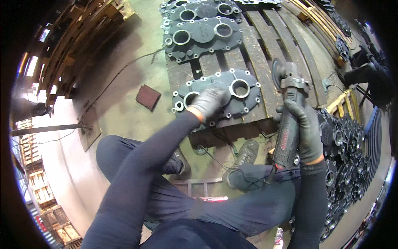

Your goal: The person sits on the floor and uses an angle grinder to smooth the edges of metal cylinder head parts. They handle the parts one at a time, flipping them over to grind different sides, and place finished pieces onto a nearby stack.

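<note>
My right hand (307, 132), in a grey work glove, is wrapped around the body of an angle grinder (286, 139). The grinder stands nearly upright in my grip, its disc (278, 74) at the top beside the pallet's right part. My left hand (209, 103), gloved too, is over the middle of a dark cast metal cover (244, 103) with two large round bores and bolt bosses round its rim. Motion smears its fingers, and it hides part of the left bore. The cover lies flat on the near end of a wooden pallet (265, 76).
More metal covers (203, 35) lie farther back on the pallet. A dark red abrasive pad (148, 98) is on the floor to the left. Stacked castings (338, 157) stand at the right. A cord (217, 161) runs between my feet, near a metal frame (199, 186).
</note>
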`<act>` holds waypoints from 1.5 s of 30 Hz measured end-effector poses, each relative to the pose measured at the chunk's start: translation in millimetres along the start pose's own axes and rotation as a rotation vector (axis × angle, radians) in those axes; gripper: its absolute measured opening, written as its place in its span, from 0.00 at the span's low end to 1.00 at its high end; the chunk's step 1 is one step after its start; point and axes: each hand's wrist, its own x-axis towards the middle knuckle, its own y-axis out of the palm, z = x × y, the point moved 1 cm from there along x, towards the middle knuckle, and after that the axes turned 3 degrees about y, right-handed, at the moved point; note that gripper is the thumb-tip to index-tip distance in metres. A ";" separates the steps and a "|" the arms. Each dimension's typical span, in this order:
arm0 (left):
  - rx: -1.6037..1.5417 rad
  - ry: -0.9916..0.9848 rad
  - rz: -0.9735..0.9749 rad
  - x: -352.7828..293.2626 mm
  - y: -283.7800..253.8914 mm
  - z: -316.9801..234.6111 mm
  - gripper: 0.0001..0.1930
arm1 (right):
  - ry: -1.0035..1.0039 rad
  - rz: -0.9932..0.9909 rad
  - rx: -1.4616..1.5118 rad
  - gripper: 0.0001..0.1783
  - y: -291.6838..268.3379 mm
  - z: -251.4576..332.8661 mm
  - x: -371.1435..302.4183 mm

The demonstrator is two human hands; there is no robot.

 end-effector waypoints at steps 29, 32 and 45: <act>0.020 0.063 -0.006 -76.2 -258.6 -71.7 0.20 | 0.115 -0.041 -0.823 0.30 4.8 -134.8 -2.6; 0.024 0.095 -0.036 -76.7 -253.9 -71.0 0.20 | 0.220 -0.055 -0.874 0.32 15.2 -119.1 1.1; 0.032 0.001 0.065 -71.6 -252.2 -78.2 0.21 | 0.157 -0.029 -1.080 0.38 6.3 -141.4 28.1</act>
